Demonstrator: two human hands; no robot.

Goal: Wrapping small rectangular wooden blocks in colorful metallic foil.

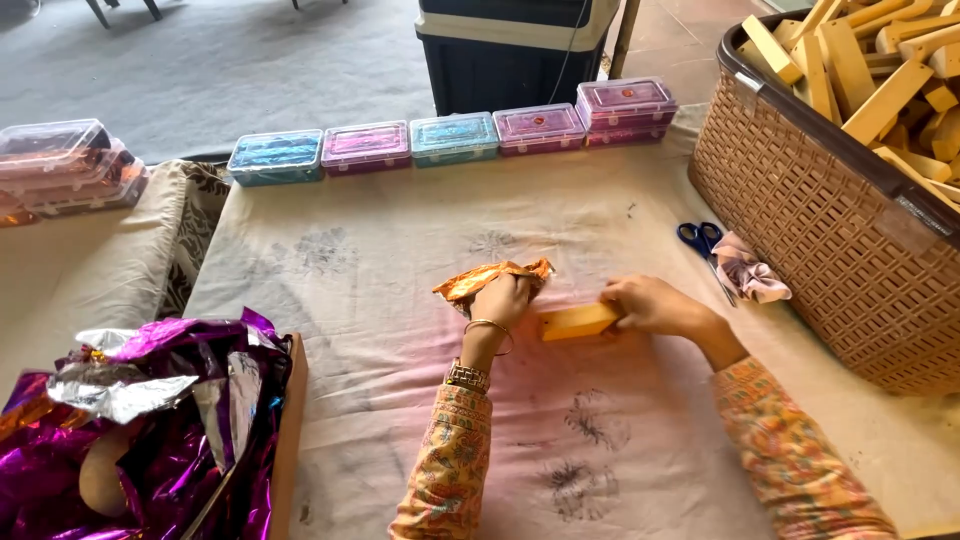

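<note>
My left hand grips a crumpled sheet of orange-gold foil just above the cloth-covered table. My right hand holds one end of a small yellow wooden block that lies on the table beside the foil. The two hands are close together near the table's middle.
A brown woven basket full of wooden blocks stands at the right. Blue-handled scissors and a pale cloth scrap lie beside it. Small coloured plastic boxes line the far edge. Purple and silver foil fills a tray at lower left.
</note>
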